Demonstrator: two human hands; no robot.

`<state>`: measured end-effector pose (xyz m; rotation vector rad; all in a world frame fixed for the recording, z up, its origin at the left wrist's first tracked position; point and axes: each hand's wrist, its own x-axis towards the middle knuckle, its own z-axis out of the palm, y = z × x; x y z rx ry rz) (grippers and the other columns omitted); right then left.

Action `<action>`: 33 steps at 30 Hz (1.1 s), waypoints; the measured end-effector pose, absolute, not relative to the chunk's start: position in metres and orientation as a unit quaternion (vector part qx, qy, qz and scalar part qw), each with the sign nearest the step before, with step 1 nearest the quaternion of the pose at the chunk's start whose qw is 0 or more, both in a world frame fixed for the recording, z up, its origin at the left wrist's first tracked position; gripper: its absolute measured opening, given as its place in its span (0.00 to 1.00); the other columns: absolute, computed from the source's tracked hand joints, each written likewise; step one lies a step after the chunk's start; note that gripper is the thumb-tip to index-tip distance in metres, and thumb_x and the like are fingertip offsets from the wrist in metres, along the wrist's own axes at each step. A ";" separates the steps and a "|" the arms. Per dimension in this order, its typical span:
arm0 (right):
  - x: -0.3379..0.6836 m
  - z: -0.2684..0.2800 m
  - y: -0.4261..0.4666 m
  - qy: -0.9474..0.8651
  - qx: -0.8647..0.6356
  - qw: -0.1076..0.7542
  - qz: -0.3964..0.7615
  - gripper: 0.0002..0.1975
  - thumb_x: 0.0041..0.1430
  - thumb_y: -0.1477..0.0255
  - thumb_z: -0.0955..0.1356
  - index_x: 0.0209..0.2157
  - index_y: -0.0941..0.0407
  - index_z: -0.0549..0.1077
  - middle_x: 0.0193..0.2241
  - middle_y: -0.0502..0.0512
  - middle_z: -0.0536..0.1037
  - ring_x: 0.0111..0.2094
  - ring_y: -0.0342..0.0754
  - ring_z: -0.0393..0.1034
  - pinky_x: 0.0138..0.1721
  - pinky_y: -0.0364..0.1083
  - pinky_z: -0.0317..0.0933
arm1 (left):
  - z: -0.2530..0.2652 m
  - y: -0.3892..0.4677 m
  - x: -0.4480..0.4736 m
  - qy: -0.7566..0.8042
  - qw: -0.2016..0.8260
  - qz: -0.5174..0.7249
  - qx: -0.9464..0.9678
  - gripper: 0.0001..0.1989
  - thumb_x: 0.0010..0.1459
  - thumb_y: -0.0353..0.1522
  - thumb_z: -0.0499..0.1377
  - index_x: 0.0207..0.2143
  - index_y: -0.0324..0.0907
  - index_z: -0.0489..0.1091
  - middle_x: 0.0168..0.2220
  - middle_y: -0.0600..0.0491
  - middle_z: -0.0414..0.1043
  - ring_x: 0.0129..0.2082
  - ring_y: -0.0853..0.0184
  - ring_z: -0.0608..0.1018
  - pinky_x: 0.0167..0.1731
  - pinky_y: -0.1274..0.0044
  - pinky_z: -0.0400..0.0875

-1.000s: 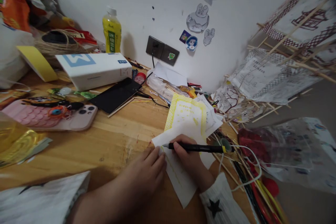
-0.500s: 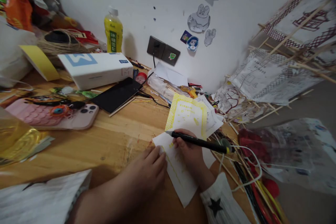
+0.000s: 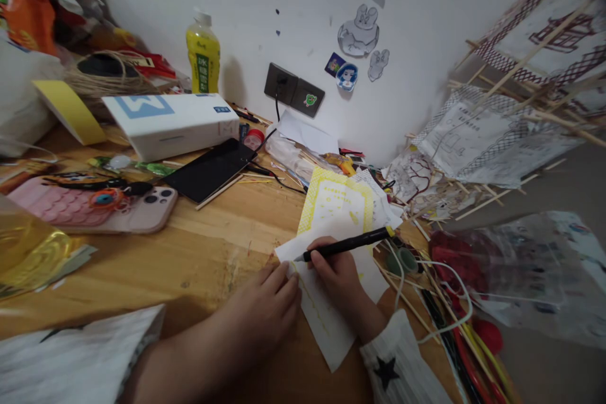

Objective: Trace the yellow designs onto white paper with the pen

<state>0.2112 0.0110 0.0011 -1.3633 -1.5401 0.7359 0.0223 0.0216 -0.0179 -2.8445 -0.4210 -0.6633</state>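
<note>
My right hand [image 3: 337,271] is closed around a black marker [image 3: 350,243] with a yellow end. Its pale tip points left and down, at or just over the top left part of a white paper sheet [image 3: 331,344]. A wavy yellow line runs along this sheet's left side. My left hand [image 3: 265,306] lies on the sheet's left edge, fingers resting down and holding no object. Beyond the marker is another paper [image 3: 310,202] with a yellow patterned border and yellow marks, partly covered by the white sheet.
A pink phone case [image 3: 156,211], a black tablet [image 3: 213,170] and a white box [image 3: 180,129] occupy the left. A yellow drink bottle [image 3: 203,57] stands by the wall. Sticks, a white cord [image 3: 466,290] and a plastic bag [image 3: 534,271] crowd the right.
My right hand has tilted the marker, swinging its yellow end up and bringing its tip down and left toward the sheet's edge. My left hand has stayed in place.
</note>
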 end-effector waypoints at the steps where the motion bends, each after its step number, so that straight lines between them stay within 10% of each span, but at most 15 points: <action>1: 0.212 0.001 0.011 -0.629 -0.553 0.459 0.298 0.05 0.58 0.68 0.66 0.32 0.54 0.71 0.24 0.50 0.73 0.26 0.45 0.67 0.29 0.44 0.64 | -0.018 0.022 0.023 -0.143 0.096 -0.226 -0.959 0.12 0.63 0.34 0.56 0.42 0.35 0.74 0.41 0.43 0.75 0.44 0.54 0.73 0.47 0.64 0.65; 33: 0.209 0.008 0.010 -0.622 -0.563 0.454 0.300 0.04 0.55 0.69 0.65 0.29 0.54 0.69 0.21 0.48 0.70 0.23 0.44 0.65 0.25 0.42 0.61 | -0.009 0.020 0.020 -0.142 0.095 -0.191 -0.967 0.12 0.61 0.36 0.59 0.39 0.36 0.77 0.40 0.44 0.77 0.44 0.53 0.75 0.46 0.65 0.68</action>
